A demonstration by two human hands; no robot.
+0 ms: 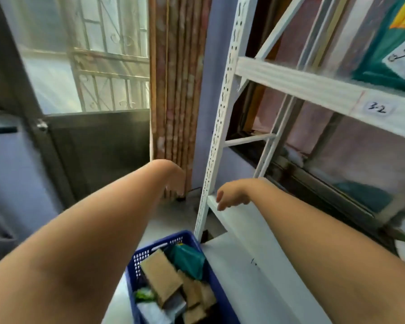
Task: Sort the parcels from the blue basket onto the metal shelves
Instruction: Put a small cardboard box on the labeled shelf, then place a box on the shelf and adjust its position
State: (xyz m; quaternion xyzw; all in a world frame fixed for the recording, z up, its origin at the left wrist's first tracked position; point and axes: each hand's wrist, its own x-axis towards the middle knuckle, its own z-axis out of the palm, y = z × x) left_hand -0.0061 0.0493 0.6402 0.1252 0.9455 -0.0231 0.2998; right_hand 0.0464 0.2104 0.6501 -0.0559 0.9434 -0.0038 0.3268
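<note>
The blue basket (187,237) stands on the floor at the bottom centre, holding several parcels: a brown cardboard box (160,275), a teal bag (188,257) and smaller packets. The white metal shelf unit (313,90) rises on the right, with a label "3-2" on one shelf edge. A teal parcel (388,43) with a white label lies on that upper shelf. My left hand (175,181) hangs bent down at the wrist above the basket, fingers loose, holding nothing. My right hand (232,195) hangs beside the shelf's front post (218,127), fingers loosely curled and empty.
A grey metal door (84,146) with a barred window is at the left. A patterned curtain (175,90) hangs in the middle, behind the hands. A dark teal item (362,195) lies on a low shelf at right. Pale floor lies around the basket.
</note>
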